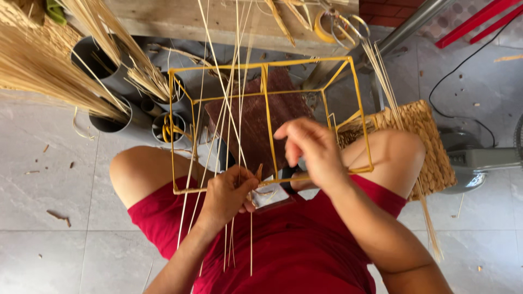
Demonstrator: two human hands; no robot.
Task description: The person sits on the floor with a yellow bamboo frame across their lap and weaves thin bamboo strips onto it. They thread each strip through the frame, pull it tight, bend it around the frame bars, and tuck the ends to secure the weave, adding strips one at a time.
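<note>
Nearest us, our left hand (pixel 227 191) has its fingers pinched together on thin reed strands (pixel 231 109) at the lower rail of the yellow wire frame (pixel 269 117), which rests over our knees. Our right hand (pixel 311 149), fingers curled on a strand just above, steadies it. The strands look light, springy and brittle, best gripped close to the rail. Beyond stand grey tubes (pixel 111 73) of straw.

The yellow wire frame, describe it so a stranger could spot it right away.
Look above the person's lap in red shorts: the yellow wire frame rests across the knees, both hands at its near bar. It is an open box of thin rods, unlike the loose pale straw strands crossing it.
</note>
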